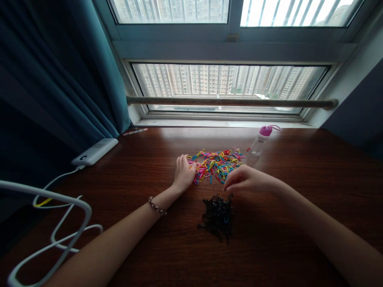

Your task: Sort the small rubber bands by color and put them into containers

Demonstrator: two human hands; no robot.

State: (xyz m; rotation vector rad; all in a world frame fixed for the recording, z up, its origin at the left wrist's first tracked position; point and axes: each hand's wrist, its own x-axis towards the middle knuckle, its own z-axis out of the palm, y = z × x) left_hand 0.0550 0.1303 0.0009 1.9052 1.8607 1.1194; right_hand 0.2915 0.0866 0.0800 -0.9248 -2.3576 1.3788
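Observation:
A heap of small coloured loops, in pink, yellow, blue and red and looking like hair ties, is spread over the brown table. At its left edge rests my left hand, fingers spread and touching the loops. Nearer to me lies a pile of small black loops of similar size, with a bit of blue in it. Between the two piles, just above the black one, my right hand is closed in a pinch. A tiny dark spot shows at its fingertips, too small to name.
Behind the coloured heap, to the right, a clear bottle with a pink lid stands beside a small red loop. A white power bank with a cable lies at left by the blue curtain. Another thick white cable curves in front.

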